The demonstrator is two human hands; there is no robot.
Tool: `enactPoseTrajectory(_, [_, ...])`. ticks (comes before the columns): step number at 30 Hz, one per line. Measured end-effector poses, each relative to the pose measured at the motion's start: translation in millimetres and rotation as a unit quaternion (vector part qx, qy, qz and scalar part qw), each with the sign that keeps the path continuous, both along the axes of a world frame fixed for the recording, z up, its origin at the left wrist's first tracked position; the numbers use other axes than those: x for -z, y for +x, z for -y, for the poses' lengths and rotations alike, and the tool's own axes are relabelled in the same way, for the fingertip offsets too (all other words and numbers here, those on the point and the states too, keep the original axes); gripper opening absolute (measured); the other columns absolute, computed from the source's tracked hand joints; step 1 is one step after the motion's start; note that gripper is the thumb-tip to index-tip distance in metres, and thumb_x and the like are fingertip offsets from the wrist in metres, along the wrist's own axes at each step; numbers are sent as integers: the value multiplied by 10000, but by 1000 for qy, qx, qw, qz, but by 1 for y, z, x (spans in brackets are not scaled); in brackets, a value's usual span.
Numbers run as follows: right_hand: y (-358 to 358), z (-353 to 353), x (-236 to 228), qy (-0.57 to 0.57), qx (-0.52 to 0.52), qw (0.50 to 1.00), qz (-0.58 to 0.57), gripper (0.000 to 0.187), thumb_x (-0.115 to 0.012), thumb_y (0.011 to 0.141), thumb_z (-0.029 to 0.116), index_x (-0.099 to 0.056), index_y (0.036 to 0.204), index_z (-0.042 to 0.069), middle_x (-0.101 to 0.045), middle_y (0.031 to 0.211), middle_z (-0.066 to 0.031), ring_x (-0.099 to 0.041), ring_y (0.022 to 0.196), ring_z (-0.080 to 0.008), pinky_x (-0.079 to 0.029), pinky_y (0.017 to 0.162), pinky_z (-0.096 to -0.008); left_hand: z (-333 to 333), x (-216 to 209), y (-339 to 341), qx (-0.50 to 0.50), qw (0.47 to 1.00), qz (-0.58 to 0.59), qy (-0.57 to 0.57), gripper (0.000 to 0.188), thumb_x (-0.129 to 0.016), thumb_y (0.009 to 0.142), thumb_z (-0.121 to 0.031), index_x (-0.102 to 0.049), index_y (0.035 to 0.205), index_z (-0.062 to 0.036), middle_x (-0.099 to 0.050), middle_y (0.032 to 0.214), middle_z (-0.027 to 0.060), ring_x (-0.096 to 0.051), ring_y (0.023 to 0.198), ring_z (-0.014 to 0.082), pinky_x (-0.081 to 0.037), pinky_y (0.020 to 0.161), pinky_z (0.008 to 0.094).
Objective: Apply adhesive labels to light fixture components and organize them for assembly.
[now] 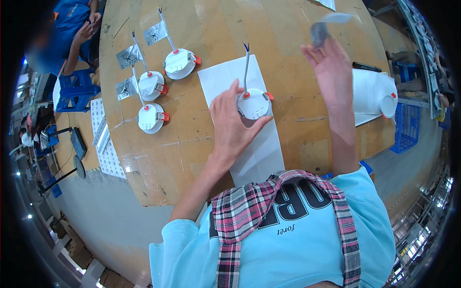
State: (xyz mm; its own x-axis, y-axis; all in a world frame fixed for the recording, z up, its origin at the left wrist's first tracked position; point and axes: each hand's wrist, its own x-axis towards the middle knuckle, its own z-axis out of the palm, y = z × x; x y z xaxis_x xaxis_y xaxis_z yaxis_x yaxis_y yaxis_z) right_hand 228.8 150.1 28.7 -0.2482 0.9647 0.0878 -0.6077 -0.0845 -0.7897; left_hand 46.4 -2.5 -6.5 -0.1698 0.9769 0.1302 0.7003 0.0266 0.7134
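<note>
A round white downlight (pixel 255 104) with a grey cable and an orange-red clip lies on a white paper sheet (pixel 259 158). My left hand (pixel 229 119) curves round its left side, fingers at the upper rim and thumb at the lower one. Raised over the table to the right, my right hand (pixel 331 67) pinches a silvery label (pixel 319 34), smeared by motion, with a pale strip trailing from it. Left of the paper lie more white downlights (pixel 179 63), (pixel 151 86), (pixel 151 118), each with a silver label (pixel 129 57) on its cable.
On the right, a white sheet (pixel 367 93) bears a small round white part (pixel 387 105) beside a black pen (pixel 366 66). Another person's hands (pixel 86 31) show at the far left, near a blue stool (pixel 81 89). A blue crate (pixel 407 127) stands beyond the table's right edge.
</note>
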Motion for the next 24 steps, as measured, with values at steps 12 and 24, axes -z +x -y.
enactPoseTrajectory(12, [-52, 23, 2, 58, -46, 976, 203, 729, -731, 791, 36, -305, 1376, -56, -463, 1237, -118, -633, 954, -171, -520, 843, -283, -4, -5, -13, 69, 989, 120, -56, 1145, -864, 622, -210, -131, 1493, -84, -570, 1278, 77, -440, 1244, 303, -347, 1048, 447])
enactPoseTrajectory(24, [-72, 15, 22, 33, -83, 958, 273, 764, -697, 782, 23, -261, 1403, -66, -642, 908, -115, -641, 887, -144, -516, 785, -263, 1, -4, -7, 157, 977, 131, -57, 1127, -808, 660, -51, -56, 1498, -94, -554, 1287, 134, -512, 1195, 337, -437, 980, 429])
